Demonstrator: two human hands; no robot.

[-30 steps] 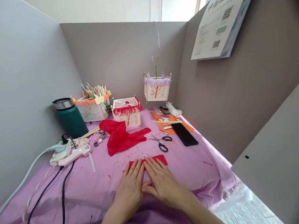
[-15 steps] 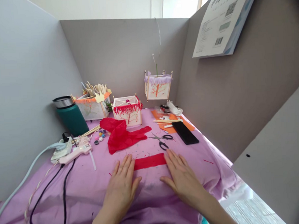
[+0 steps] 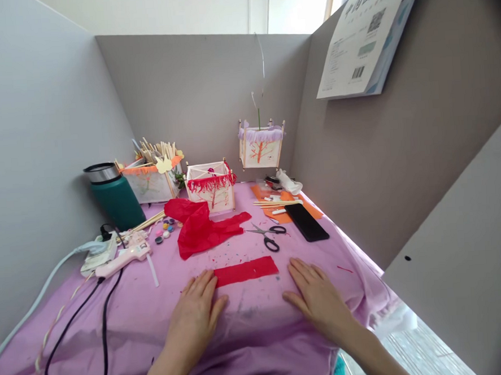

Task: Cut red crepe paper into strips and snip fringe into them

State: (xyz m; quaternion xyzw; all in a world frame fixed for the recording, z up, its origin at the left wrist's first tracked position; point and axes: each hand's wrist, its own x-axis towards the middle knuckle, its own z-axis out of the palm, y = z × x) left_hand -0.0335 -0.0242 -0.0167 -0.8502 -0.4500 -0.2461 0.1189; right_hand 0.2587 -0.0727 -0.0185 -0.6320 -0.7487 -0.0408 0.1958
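A strip of red crepe-like paper point(image 3: 246, 271) lies flat near the front of the table. At its left end rests my left hand point(image 3: 197, 308), palm down, fingertips touching the strip's edge. My right hand point(image 3: 319, 295) lies flat on the cloth just right of the strip, apart from it, fingers stretched out. Behind the strip are a crumpled larger piece of red paper point(image 3: 200, 233) and a pair of scissors point(image 3: 268, 235) with black handles, blades apart. Further back stands a white box lantern point(image 3: 212, 196) with red fringe.
A pink glue gun point(image 3: 121, 261) and a power strip point(image 3: 100, 258) with cords lie left, beside a green bottle point(image 3: 118, 201). A black phone point(image 3: 307, 222) and orange paper point(image 3: 315, 209) are right. A purple-fringed lantern point(image 3: 262, 150) hangs behind. Grey partitions point(image 3: 206, 94) enclose the purple-clothed table.
My right hand has slid right, off the strip's end, which now shows whole. My left hand has shifted slightly left and down. The view has turned a little.
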